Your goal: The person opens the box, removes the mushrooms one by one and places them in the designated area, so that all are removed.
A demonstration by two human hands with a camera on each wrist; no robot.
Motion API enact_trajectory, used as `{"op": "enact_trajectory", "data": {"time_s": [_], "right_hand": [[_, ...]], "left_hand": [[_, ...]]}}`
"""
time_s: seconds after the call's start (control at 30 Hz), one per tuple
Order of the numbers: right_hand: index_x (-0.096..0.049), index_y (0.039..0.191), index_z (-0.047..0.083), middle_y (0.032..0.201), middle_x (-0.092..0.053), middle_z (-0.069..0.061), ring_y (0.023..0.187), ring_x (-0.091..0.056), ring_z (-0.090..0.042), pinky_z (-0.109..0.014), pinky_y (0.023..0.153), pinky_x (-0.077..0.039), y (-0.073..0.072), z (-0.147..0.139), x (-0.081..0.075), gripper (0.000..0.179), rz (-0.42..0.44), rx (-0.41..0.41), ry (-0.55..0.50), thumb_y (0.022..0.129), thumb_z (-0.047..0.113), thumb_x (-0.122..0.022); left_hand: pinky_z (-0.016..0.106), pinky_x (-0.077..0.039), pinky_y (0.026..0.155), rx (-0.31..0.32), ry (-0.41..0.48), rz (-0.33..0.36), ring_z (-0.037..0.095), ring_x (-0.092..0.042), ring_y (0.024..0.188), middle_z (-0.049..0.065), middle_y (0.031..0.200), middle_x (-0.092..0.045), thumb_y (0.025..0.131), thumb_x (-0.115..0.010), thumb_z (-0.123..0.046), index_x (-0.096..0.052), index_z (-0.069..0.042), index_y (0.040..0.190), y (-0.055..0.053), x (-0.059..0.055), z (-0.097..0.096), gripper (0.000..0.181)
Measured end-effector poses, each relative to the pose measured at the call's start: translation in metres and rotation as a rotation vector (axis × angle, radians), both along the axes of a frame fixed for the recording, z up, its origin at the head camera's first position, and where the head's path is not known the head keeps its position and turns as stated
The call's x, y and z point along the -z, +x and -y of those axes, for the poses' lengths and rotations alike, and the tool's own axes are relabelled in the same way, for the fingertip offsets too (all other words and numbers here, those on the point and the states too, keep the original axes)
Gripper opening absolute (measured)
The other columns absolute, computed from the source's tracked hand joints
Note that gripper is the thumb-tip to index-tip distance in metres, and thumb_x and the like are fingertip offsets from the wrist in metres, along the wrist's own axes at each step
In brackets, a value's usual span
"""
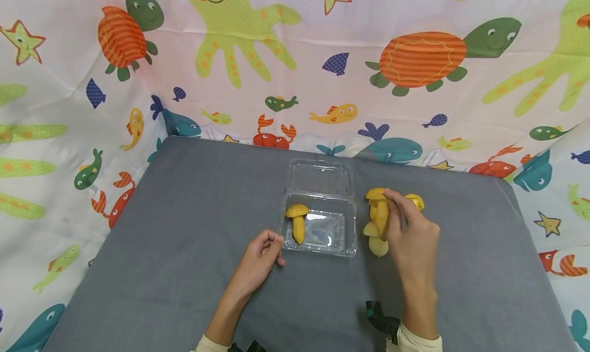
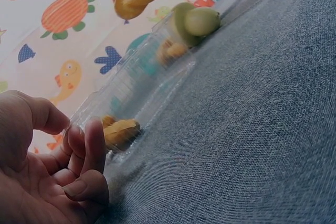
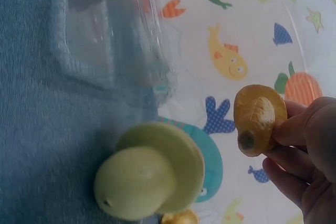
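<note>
In the head view my right hand [image 1: 415,239] pinches a yellow mushroom [image 1: 381,216] by its side, cap away from me. The right wrist view shows this mushroom [image 3: 257,119] between thumb and fingers, raised off the table. My left hand [image 1: 260,260] pinches the near left corner of a clear plastic clamshell box [image 1: 318,252]. Its lid [image 1: 320,178] lies folded back, away from me. Inside, along the left wall, lies another yellow mushroom [image 1: 298,226]. Below the held mushroom, a pale green mushroom [image 1: 378,245] rests on the table.
A further yellow mushroom [image 1: 415,201] lies beyond my right hand, partly hidden by it. Grey cloth covers the table [image 1: 184,213]. Behind and at the sides hangs a white curtain [image 1: 295,39] printed with sea animals.
</note>
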State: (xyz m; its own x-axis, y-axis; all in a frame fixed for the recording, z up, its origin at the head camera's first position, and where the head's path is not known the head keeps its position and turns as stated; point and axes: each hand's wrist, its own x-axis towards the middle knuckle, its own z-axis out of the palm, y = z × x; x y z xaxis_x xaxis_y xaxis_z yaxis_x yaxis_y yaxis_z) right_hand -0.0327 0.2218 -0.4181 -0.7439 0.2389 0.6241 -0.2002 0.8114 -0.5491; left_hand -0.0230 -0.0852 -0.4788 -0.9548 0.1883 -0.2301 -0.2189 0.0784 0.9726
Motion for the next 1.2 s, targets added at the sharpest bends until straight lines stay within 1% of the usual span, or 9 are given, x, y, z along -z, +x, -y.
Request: {"op": "enact_trajectory", "data": {"time_s": [0.13, 0.27, 0.37, 0.53, 0.63, 0.8, 0.87, 1.03, 1.2], "right_hand": [[-0.081, 0.120, 0.012, 0.110, -0.080, -0.009, 0.083, -0.077, -0.033, -0.004, 0.079, -0.040, 0.003, -0.007, 0.000, 0.024, 0.012, 0.022, -0.030, 0.100, 0.002, -0.072], [-0.080, 0.121, 0.011, 0.111, -0.080, -0.008, 0.052, -0.062, -0.025, -0.008, 0.060, -0.036, 0.005, -0.012, -0.001, 0.025, 0.019, 0.037, -0.018, 0.100, 0.001, -0.071], [-0.080, 0.121, 0.011, 0.112, -0.080, -0.009, 0.050, -0.059, -0.024, -0.011, 0.056, -0.033, 0.006, -0.016, -0.002, 0.026, 0.018, 0.042, -0.016, 0.100, 0.000, -0.069], [-0.081, 0.119, 0.012, 0.111, -0.080, -0.010, 0.097, -0.078, -0.033, -0.001, 0.082, -0.039, 0.007, -0.023, -0.002, 0.026, 0.018, 0.066, -0.049, 0.100, -0.001, -0.069], [-0.081, 0.119, 0.013, 0.112, -0.080, -0.008, 0.102, -0.076, -0.023, -0.003, 0.076, -0.038, 0.009, -0.028, -0.002, 0.026, 0.025, 0.094, -0.043, 0.100, 0.000, -0.069], [-0.081, 0.120, 0.014, 0.114, -0.079, -0.007, 0.097, -0.061, 0.017, -0.010, 0.057, -0.028, 0.012, -0.036, 0.001, 0.026, 0.050, 0.132, -0.024, 0.100, 0.001, -0.070], [-0.081, 0.120, 0.013, 0.114, -0.079, -0.008, 0.084, -0.054, 0.024, -0.012, 0.051, -0.023, 0.013, -0.039, 0.003, 0.025, 0.058, 0.138, -0.017, 0.100, 0.001, -0.071], [-0.080, 0.119, 0.009, 0.114, -0.078, -0.013, 0.051, -0.031, 0.009, -0.019, 0.044, -0.018, 0.015, -0.043, 0.005, 0.023, 0.085, 0.146, 0.003, 0.100, 0.001, -0.070], [-0.079, 0.120, 0.008, 0.114, -0.078, -0.015, 0.048, -0.028, 0.005, -0.020, 0.042, -0.019, 0.019, -0.045, 0.006, 0.022, 0.127, 0.154, 0.001, 0.101, 0.001, -0.070]], "left_hand": [[0.032, -0.055, 0.079, 0.002, -0.006, 0.000, 0.024, -0.071, 0.076, 0.009, 0.083, -0.061, 0.110, -0.062, -0.028, -0.063, -0.005, 0.104, 0.000, 0.001, 0.000, 0.023], [0.032, -0.053, 0.077, 0.004, -0.006, -0.002, 0.025, -0.071, 0.076, 0.008, 0.082, -0.061, 0.109, -0.062, -0.028, -0.063, -0.005, 0.105, -0.001, 0.001, 0.001, 0.023], [0.032, -0.053, 0.076, 0.004, -0.005, 0.000, 0.025, -0.071, 0.076, 0.008, 0.082, -0.061, 0.109, -0.062, -0.027, -0.063, -0.004, 0.105, -0.001, 0.001, 0.001, 0.023], [0.032, -0.054, 0.076, -0.001, -0.005, 0.004, 0.025, -0.071, 0.075, 0.008, 0.082, -0.061, 0.109, -0.062, -0.026, -0.063, -0.004, 0.104, 0.000, 0.001, 0.001, 0.023], [0.029, -0.052, 0.072, -0.003, -0.010, 0.008, 0.024, -0.070, 0.075, 0.008, 0.082, -0.060, 0.109, -0.063, -0.026, -0.063, -0.004, 0.104, 0.000, 0.001, 0.000, 0.023], [0.027, -0.048, 0.066, -0.003, -0.016, 0.010, 0.024, -0.070, 0.076, 0.008, 0.083, -0.060, 0.109, -0.062, -0.026, -0.063, -0.004, 0.105, -0.001, 0.000, 0.000, 0.023], [0.029, -0.050, 0.068, -0.003, -0.014, 0.009, 0.025, -0.070, 0.076, 0.008, 0.083, -0.060, 0.109, -0.062, -0.026, -0.063, -0.003, 0.105, -0.001, 0.000, 0.000, 0.023], [0.033, -0.054, 0.074, -0.010, -0.014, 0.006, 0.025, -0.071, 0.076, 0.008, 0.083, -0.061, 0.109, -0.062, -0.026, -0.063, -0.002, 0.106, -0.001, 0.000, 0.000, 0.024], [0.034, -0.054, 0.076, -0.010, -0.025, 0.002, 0.025, -0.071, 0.076, 0.009, 0.083, -0.061, 0.109, -0.062, -0.026, -0.063, -0.002, 0.106, 0.000, 0.000, 0.000, 0.024]]}}
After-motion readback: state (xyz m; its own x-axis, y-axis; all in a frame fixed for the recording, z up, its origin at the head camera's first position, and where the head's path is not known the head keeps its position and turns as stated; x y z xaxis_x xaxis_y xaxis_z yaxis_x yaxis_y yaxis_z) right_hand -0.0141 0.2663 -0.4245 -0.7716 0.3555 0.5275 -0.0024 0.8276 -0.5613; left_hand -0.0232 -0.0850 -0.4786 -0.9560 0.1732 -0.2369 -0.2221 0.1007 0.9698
